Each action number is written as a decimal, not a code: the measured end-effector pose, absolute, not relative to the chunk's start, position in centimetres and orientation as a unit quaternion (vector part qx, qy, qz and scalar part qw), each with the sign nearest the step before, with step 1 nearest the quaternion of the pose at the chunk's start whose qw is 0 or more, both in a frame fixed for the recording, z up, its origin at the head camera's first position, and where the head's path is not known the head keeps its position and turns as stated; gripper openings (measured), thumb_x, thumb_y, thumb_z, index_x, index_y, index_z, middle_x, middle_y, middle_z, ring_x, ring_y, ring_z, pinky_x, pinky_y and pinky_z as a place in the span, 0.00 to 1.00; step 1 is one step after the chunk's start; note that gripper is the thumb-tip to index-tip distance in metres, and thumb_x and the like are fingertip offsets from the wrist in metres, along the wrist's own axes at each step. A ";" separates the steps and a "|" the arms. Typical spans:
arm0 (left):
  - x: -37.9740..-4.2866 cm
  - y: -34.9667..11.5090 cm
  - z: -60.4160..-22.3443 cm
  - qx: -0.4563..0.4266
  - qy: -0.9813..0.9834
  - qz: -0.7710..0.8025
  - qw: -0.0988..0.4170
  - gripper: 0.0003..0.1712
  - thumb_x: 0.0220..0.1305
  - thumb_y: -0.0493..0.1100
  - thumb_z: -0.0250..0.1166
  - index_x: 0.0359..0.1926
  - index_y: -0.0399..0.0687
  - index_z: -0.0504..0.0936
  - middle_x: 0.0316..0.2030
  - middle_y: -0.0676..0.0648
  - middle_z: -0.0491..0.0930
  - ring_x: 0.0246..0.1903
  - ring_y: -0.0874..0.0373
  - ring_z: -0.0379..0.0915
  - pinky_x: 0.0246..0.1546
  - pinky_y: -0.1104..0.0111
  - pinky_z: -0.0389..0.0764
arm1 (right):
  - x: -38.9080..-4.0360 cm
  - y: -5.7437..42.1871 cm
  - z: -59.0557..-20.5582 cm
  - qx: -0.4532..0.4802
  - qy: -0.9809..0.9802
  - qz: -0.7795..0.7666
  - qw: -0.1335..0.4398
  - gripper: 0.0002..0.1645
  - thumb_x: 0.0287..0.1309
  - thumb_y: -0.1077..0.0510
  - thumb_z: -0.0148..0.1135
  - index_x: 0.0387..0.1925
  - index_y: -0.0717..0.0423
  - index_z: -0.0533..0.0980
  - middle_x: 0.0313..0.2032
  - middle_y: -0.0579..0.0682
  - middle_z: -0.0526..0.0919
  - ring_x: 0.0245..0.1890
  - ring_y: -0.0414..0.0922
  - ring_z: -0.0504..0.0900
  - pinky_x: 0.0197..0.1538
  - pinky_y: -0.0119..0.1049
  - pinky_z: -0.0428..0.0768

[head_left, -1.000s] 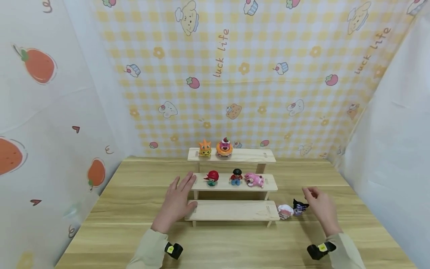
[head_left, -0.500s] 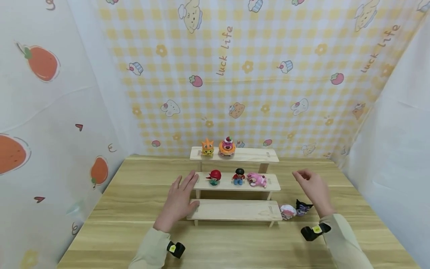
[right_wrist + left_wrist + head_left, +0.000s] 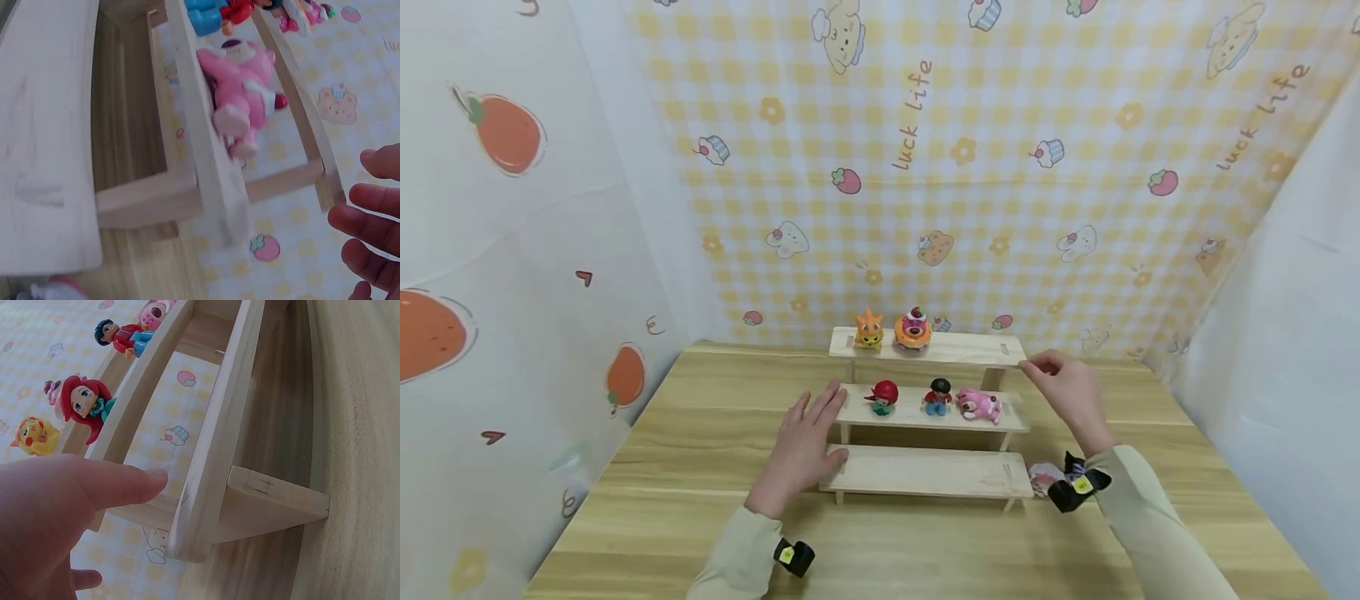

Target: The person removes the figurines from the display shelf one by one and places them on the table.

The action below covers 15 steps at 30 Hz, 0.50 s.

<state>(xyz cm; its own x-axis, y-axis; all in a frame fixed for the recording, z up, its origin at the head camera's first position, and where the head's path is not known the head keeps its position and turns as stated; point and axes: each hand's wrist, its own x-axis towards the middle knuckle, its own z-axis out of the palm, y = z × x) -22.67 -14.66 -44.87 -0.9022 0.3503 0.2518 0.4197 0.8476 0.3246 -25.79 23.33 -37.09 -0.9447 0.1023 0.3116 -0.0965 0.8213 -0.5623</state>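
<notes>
A three-tier wooden stand (image 3: 925,471) stands on the table. My left hand (image 3: 797,454) lies at its left ends with fingers extended; the thumb (image 3: 134,484) is by the lowest tier. My right hand (image 3: 1067,396) is by the right end of the top tier, its fingers (image 3: 365,228) loosely bent and holding nothing; contact with the wood cannot be told. On the top tier are a yellow figurine with an orange hood (image 3: 869,330) and a bear in an orange ring (image 3: 913,330). The middle tier bears a red-haired figurine (image 3: 883,397), a black-haired figurine (image 3: 937,397) and a pink bear lying down (image 3: 978,405).
On the table right of the stand lie a white-and-pink figurine (image 3: 1043,478) and a black-and-purple figurine (image 3: 1072,463), partly covered by the right wrist's camera. A checked yellow cloth (image 3: 955,208) hangs behind, with white cloth (image 3: 1292,333) at the right.
My right hand has moved forward and left, from beside the two table figurines to the top tier's right end. My left hand stays in place. The head view has shifted slightly.
</notes>
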 end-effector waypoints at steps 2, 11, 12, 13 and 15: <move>-22.6 -14.6 -44.9 -0.201 -0.957 -0.188 0.093 0.50 0.52 0.49 0.72 0.72 0.46 0.57 0.74 0.45 0.51 0.68 0.30 0.48 0.67 0.40 0.52 | -26.2 22.6 -36.8 0.011 -0.938 0.303 0.165 0.19 0.61 0.45 0.60 0.37 0.57 0.82 0.30 0.53 0.84 0.28 0.45 0.77 0.31 0.34 0.72; -22.6 -14.5 -44.9 -0.205 -0.953 -0.196 0.107 0.50 0.51 0.48 0.73 0.72 0.45 0.59 0.73 0.44 0.53 0.68 0.30 0.50 0.67 0.40 0.54 | -28.0 19.3 -35.1 0.037 -0.932 0.317 0.172 0.16 0.60 0.47 0.62 0.36 0.56 0.82 0.29 0.52 0.83 0.28 0.46 0.77 0.31 0.34 0.73; -22.6 -14.5 -45.0 -0.204 -0.953 -0.195 0.107 0.50 0.51 0.48 0.73 0.72 0.44 0.59 0.73 0.44 0.53 0.68 0.31 0.50 0.67 0.40 0.54 | -28.1 18.9 -35.0 0.042 -0.931 0.316 0.175 0.16 0.60 0.47 0.62 0.36 0.56 0.82 0.29 0.53 0.83 0.29 0.46 0.77 0.32 0.34 0.73; -22.6 -14.5 -45.0 -0.203 -0.953 -0.195 0.107 0.50 0.51 0.48 0.73 0.71 0.44 0.59 0.73 0.44 0.53 0.68 0.31 0.50 0.67 0.41 0.54 | -28.3 18.5 -34.8 0.048 -0.930 0.318 0.177 0.15 0.60 0.48 0.62 0.36 0.57 0.82 0.30 0.53 0.83 0.29 0.47 0.77 0.32 0.34 0.73; -22.6 -14.5 -45.0 -0.204 -0.953 -0.197 0.106 0.50 0.51 0.48 0.73 0.71 0.44 0.59 0.73 0.43 0.53 0.69 0.34 0.51 0.68 0.43 0.53 | -28.6 17.6 -34.5 0.059 -0.928 0.318 0.183 0.14 0.60 0.50 0.63 0.36 0.58 0.83 0.30 0.54 0.83 0.29 0.48 0.77 0.32 0.34 0.73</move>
<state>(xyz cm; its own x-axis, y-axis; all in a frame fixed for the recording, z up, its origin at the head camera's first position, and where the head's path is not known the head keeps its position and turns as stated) -22.60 -14.51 -44.98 -0.8940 0.3476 0.2827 0.4312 0.8391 0.3318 -28.59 17.58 -34.49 -0.9258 0.0070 0.3780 -0.2265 0.7901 -0.5695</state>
